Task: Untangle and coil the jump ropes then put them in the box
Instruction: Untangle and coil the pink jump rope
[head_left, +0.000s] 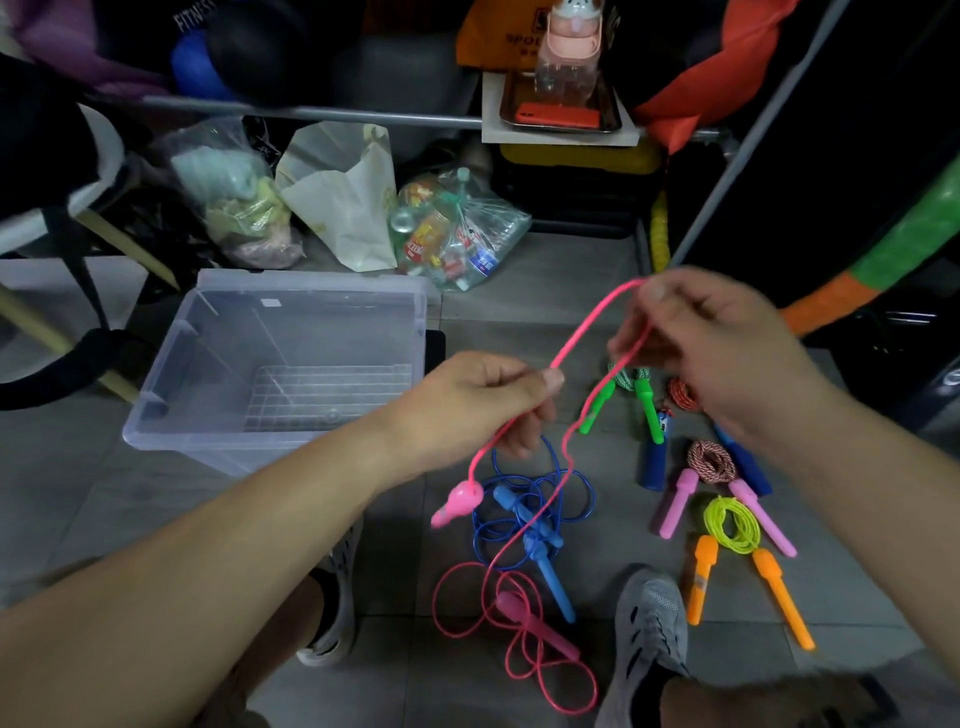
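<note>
The untangling step is judged to be in hand, and no coiling of the pink jump rope has yet begun. Its cord is pinched between the thumb and curled fingers of the left hand. A raised bend of the same cord is pinched by the fingertips of the right hand, above the tiled floor. One pink handle is hung below the left hand. The other pink handle is seen on the tiles among loose pink loops. The strand falling from the right hand is draped across the blue jump rope, which is spread in loose rings on the floor. Whether the two are knotted or merely crossed cannot be told.

To the right, four ropes are laid out already coiled: a green-handled rope, a dark-blue-handled rope, a pink-handled speckled rope and an orange-handled yellow rope. The clear plastic box is set to the left, well apart from them, and no rope is seen inside it.

For the next move, the pink strand would need to be lifted clear of the blue rings. The floor handle would then need to be drawn up so the cord can be gathered in even turns.
</note>
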